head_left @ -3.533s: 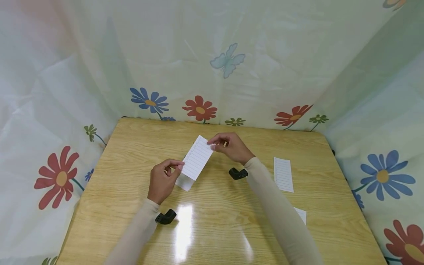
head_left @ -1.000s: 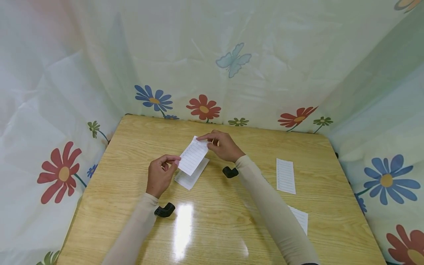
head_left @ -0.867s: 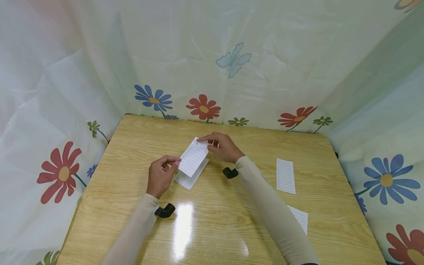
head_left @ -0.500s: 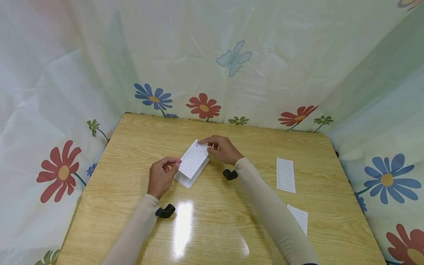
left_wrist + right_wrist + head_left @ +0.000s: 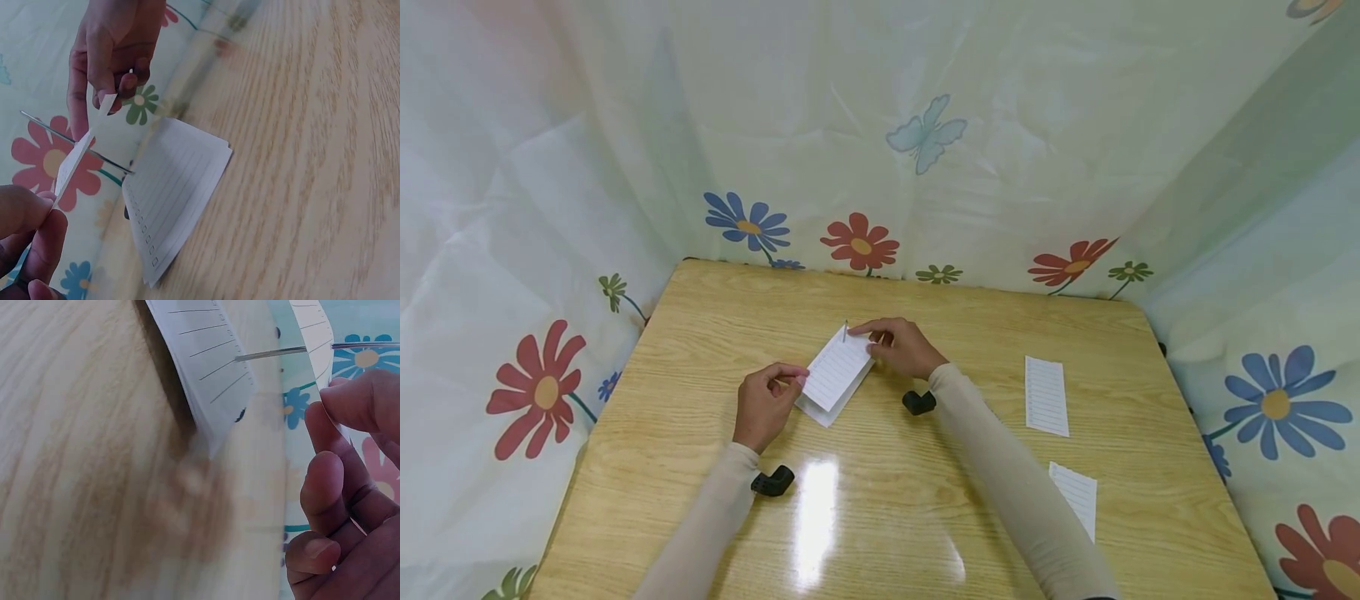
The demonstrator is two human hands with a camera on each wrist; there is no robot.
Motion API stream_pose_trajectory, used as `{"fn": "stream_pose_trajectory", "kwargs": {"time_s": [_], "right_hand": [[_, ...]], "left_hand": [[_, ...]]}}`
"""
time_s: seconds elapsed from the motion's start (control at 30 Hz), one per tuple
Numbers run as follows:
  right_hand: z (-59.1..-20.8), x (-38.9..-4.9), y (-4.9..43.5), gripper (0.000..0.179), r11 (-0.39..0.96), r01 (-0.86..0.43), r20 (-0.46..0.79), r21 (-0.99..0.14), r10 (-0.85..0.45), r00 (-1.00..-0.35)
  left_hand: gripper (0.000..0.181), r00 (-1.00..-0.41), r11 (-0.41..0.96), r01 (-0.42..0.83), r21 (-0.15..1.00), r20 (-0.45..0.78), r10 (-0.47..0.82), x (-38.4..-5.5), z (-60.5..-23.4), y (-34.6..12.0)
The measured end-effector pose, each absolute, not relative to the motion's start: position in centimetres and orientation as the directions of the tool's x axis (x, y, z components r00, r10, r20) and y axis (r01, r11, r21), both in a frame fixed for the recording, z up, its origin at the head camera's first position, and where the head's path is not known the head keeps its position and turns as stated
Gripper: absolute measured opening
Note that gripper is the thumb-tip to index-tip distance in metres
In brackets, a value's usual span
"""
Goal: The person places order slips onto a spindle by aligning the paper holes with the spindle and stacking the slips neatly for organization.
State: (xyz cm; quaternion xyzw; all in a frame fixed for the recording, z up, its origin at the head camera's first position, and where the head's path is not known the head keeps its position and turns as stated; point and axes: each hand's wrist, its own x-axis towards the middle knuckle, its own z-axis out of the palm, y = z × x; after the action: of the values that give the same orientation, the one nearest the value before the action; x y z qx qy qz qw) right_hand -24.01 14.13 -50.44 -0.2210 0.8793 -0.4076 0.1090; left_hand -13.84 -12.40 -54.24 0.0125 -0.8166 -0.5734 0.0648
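Observation:
A small lined paper slip (image 5: 837, 369) is held in both hands and tilts over a stack of similar slips (image 5: 181, 169) on the table. My left hand (image 5: 765, 406) pinches its near left edge between thumb and fingers. At the far right edge, my right hand (image 5: 904, 346) pinches it, index finger stretched along the top near the spike. A thin metal spike (image 5: 272, 354) rises from the stack and passes through the held slip, its tip standing out above. In the left wrist view a gap shows between slip and stack. The spike's base is mostly hidden.
Two more lined slips lie on the wooden table (image 5: 925, 500) at the right: one farther slip (image 5: 1047, 396) and one nearer slip (image 5: 1075, 496), partly covered by my right sleeve. A flowered curtain (image 5: 820, 108) encloses the table's back and sides.
Both hands have brought the slip down toward the stack. It first hung above with no spike showing through; now it is pierced and more of the spike stands out above it.

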Motion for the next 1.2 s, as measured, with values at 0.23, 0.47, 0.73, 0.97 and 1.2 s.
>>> {"fn": "stream_pose_trajectory", "kwargs": {"time_s": [0.23,0.47,0.73,0.97,1.2], "right_hand": [[-51.7,-24.2,14.4,0.037,0.554,-0.279,-0.022,-0.785,-0.474,-0.880],[-52.2,-24.2,14.2,0.036,0.558,-0.264,-0.036,-0.787,-0.467,-0.883],[-52.8,-24.1,13.9,0.035,0.586,-0.284,-0.037,-0.759,-0.474,-0.880],[-53.4,-24.0,13.6,0.035,0.634,-0.265,-0.068,-0.726,-0.450,-0.890],[-53.6,-23.7,13.3,0.035,0.659,-0.252,-0.076,-0.708,-0.426,-0.901]], "left_hand": [[0.009,-0.993,0.364,0.049,0.930,0.086,-0.086,-13.8,-55.0,-12.5],[0.010,-0.994,0.392,0.041,0.919,0.079,-0.080,-13.9,-55.3,-12.5],[0.012,-0.995,0.483,0.004,0.876,0.051,-0.086,-13.9,-55.7,-12.5],[0.012,-0.995,0.551,-0.009,0.835,0.047,-0.088,-14.0,-55.8,-12.3],[0.009,-0.995,0.628,-0.007,0.778,0.057,-0.082,-14.2,-55.8,-12.0]]}}
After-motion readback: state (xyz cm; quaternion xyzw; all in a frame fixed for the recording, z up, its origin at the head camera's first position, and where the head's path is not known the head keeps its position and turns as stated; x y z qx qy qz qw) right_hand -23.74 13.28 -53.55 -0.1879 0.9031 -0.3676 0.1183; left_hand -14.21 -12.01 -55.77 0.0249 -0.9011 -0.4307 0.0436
